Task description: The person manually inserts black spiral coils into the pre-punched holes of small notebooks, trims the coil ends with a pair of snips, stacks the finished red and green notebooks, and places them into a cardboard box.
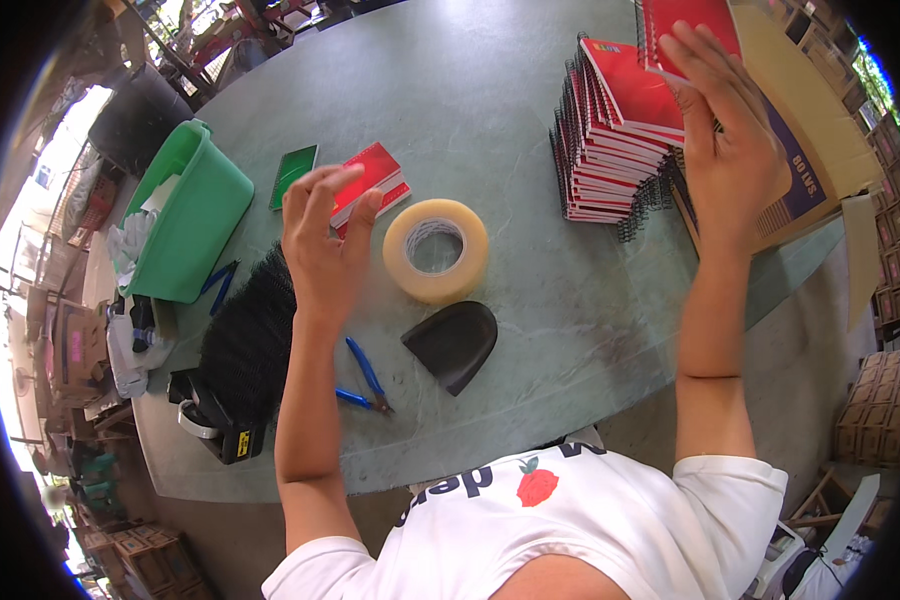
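Observation:
My right hand (732, 140) is raised at the far right with a red spiral notebook (700, 25) between its thumb and fingers. Just under it stands a tall, slightly leaning stack of red spiral notebooks (620, 140). My left hand (325, 235) hovers left of centre, fingers bent and thumb apart, nothing in it. Behind it lie a red-covered notebook (375, 165) and a small green spiral notebook (295, 172). Beside that hand is a roll of clear tape (398, 255). A bundle of black spiral coils (245, 340) lies partly hidden by my left forearm.
Nearer me are blue-handled cutters (367, 375) and a black curved pad (455, 345). A black tape dispenser (235, 440) sits at the left edge. A green tub (195, 220) with more blue-handled cutters (220, 285) beside it stands left. An open cardboard box (820, 185) stands right of the stack.

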The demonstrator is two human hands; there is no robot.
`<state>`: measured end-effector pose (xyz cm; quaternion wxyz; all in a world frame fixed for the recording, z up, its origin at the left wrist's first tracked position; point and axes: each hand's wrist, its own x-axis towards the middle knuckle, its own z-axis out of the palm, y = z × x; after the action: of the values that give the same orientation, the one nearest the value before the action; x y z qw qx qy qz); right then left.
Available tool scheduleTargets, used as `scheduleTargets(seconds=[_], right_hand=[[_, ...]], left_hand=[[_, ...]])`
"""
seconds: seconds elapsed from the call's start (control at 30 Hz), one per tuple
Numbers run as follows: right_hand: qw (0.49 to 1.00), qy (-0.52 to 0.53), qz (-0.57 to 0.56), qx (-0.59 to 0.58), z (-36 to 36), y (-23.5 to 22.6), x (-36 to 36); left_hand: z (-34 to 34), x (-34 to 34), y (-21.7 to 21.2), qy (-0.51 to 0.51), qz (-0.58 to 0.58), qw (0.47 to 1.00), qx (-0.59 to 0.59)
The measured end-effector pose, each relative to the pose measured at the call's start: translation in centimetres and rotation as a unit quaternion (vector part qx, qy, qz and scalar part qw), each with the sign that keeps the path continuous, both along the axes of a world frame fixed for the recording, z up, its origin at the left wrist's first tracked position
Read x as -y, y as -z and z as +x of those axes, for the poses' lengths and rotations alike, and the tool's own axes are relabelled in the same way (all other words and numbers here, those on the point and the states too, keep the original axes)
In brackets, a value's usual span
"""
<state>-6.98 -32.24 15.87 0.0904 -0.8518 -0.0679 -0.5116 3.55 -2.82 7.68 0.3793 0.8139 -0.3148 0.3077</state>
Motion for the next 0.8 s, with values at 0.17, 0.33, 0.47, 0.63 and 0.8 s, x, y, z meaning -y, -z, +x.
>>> scheduleTargets(seconds=[0.17,0.33,0.47,0.63,0.8], right_hand=[[0.968,0.001,0.070,-0.239,0.0,2.3,2.6],[0.997,-0.011,-0.029,-0.068,3.2,1.4,-1.9],[0.961,-0.229,-0.003,-0.154,9.4,7.4,-9.2],[0.949,-0.234,-0.091,-0.193,19.1,17.4,-16.7],[0.902,-0.127,-0.151,-0.383,21.2,19.6,-20.7]], left_hand=[[3.5,-3.1,4.7,-0.034,0.014,0.981,-0.192],[9.0,-10.0,9.9,-0.192,0.152,0.933,-0.265],[9.9,-9.1,13.0,-0.297,0.262,0.860,-0.322],[9.6,-9.8,14.1,-0.291,0.218,0.868,-0.338],[7.3,-10.9,14.3,-0.301,0.152,0.909,-0.246]])
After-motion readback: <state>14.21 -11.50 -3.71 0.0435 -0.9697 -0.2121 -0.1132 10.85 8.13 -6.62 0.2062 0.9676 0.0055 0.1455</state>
